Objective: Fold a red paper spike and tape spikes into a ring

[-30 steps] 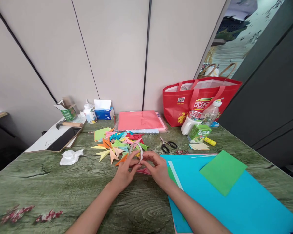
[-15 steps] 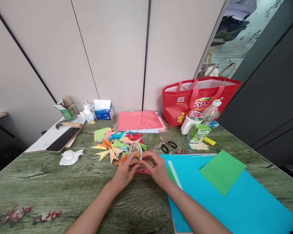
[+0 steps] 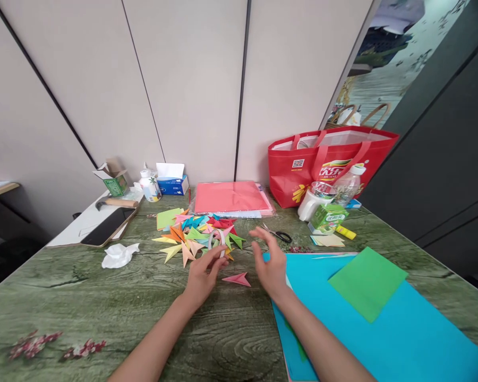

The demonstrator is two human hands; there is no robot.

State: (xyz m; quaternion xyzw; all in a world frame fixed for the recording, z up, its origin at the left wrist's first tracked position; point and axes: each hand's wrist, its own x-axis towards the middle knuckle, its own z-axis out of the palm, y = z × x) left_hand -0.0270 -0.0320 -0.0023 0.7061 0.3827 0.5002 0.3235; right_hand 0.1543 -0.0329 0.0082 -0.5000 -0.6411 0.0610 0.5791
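Observation:
A roll of tape (image 3: 222, 250) stands on edge in my left hand (image 3: 202, 275), pinched between thumb and fingers. My right hand (image 3: 271, 263) is apart from it, its fingers spread with nothing in them, just in front of the scissors (image 3: 279, 234). Between the two hands a folded pink paper piece (image 3: 238, 279) lies on the table. Behind the tape sits a heap of folded paper pieces (image 3: 183, 244) in many colours, partly covered by the roll and my left hand.
Large blue sheets (image 3: 354, 329) with a green square (image 3: 368, 284) on top lie at the right. A red bag (image 3: 282, 175), white mug (image 3: 308, 206) and plastic bottle (image 3: 347, 185) stand behind. Crumpled tissue (image 3: 119, 255), a phone (image 3: 108, 227) and a hammer (image 3: 119, 202) lie at left.
My right hand has let go of the tape roll and moved right, its fingers opening. The pink folded piece now shows fully. My left hand keeps the roll.

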